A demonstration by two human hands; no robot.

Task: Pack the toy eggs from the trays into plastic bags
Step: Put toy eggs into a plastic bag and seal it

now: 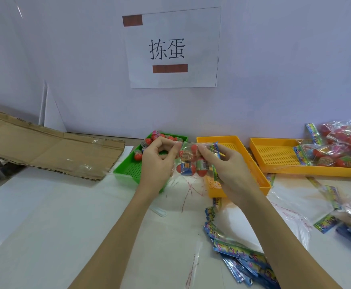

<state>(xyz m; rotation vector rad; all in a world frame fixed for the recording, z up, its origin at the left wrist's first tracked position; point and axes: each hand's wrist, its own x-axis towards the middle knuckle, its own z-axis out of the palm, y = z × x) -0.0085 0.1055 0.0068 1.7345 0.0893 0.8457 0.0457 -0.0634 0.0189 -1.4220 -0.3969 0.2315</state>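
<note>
Head view, the only one. A clear plastic bag [191, 161] with several toy eggs inside is held up above the surface [66, 215], in front of the trays. The left hand [156, 161] pinches the bag's left top edge between thumb and fingertips; the grip is narrow and closed on the film. The right hand [230, 165] is curled round the bag's right side at its printed header strip [215, 151], also holding it. Held at both sides like this, the eggs hang at the bottom and the mouth stays taut, probably so that it can be closed or sealed; that is a judgement, as the seal itself cannot be made out.

More loose eggs [149, 140] lie in the green tray [128, 170], behind and partly hidden by the left hand, so packing appears unfinished. The near yellow tray [258, 174] sits just beside the green one, under the right hand; no eggs are seen in its visible part. A second yellow tray [278, 155] stands further right, with filled bags [341, 142] overlapping its right end and heaped beyond it, apparently the finished pile.

Empty bags [239, 255] with coloured headers are stacked on the surface by the right forearm, within easy reach for the next fill. Flattened cardboard [51, 149] lies at far left. A paper sign [173, 49] is taped to the wall.
</note>
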